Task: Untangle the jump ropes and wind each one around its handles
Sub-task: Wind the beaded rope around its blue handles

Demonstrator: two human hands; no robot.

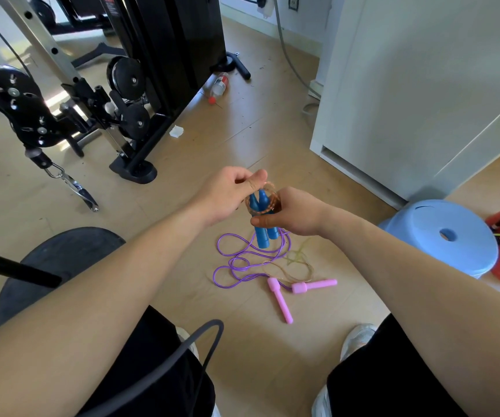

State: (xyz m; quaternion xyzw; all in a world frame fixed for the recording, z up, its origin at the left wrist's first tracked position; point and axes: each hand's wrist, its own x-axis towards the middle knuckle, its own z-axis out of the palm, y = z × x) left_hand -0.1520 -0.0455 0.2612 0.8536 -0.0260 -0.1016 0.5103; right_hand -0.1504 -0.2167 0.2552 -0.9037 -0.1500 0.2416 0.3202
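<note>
Two blue handles [263, 233] stand side by side, upright, gripped by my right hand [291, 212] around their middle. An orange translucent rope [270, 196] is coiled around their upper part. My left hand [230, 192] pinches a loop of that rope just above the handles. On the floor below lies a purple rope [236, 263] in loose loops, ending in two pink handles [285, 302] that lie apart in a V. A pale clear rope [300, 260] lies tangled beside the purple one.
A black cable gym machine [140, 85] stands at left, with a hanging carabiner [74, 185]. A blue plastic stool [444, 233] is at right beside a white cabinet [408, 85]. A black round seat [59, 260] is by my left knee. A bottle [219, 85] lies on the floor.
</note>
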